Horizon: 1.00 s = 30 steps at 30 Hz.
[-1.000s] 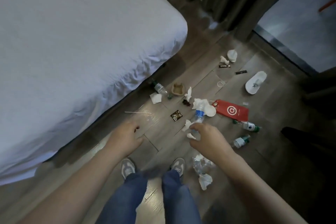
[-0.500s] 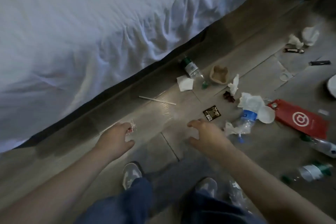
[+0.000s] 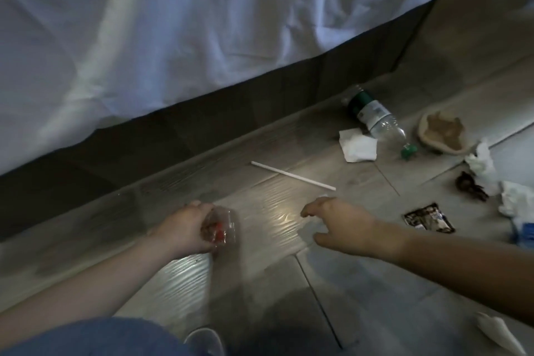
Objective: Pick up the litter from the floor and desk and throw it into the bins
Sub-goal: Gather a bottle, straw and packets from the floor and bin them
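My left hand grips a crumpled clear plastic wrapper with red bits low over the wooden floor. My right hand hovers just above the floor with loosely curled fingers and holds nothing. A white straw lies just beyond it. Farther right lie a plastic bottle with a green cap, a white tissue, a brown paper cup liner, a black snack sachet and more crumpled tissue.
A bed with a white sheet and its dark base run along the far side. My knee in blue jeans and a shoe fill the bottom edge. Another tissue lies at bottom right.
I have crouched lower and nearer the bed. My left hand has closed round the clear wrapper that it was only touching. My right hand has moved left, away from the blue-labelled bottle.
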Motion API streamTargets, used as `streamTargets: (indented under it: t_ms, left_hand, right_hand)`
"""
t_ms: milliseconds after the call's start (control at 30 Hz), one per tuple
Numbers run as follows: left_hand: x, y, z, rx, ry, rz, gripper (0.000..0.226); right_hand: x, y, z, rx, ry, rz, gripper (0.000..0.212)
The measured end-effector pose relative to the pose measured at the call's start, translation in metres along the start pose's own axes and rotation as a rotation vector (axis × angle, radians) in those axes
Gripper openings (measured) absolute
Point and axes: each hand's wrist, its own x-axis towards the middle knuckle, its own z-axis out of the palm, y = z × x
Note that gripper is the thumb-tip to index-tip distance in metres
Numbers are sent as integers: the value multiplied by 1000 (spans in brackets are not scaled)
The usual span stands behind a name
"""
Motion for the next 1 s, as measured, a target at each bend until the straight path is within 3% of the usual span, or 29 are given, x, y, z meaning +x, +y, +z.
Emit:
streamTargets:
  t_ms: [133, 267, 433, 800, 1000]
  left_hand:
    - [-7, -9, 22, 4, 21, -51, 83]
    - [-5, -12, 33, 15, 66, -90, 93]
    - [1, -7, 44, 48, 129, -69, 86]
    - [30, 39, 48, 157, 95, 230, 75]
    - [54, 82, 48, 295, 32, 490, 71]
  right_hand:
    - [-18, 3, 3, 40, 91, 28, 48]
    - [-48, 11, 32, 14, -17, 38, 51]
    - [-61, 22, 40, -22, -91, 105, 55]
    - [-68, 63, 33, -4, -6, 241, 54]
    - [-82, 86, 36, 10, 1, 288, 54]
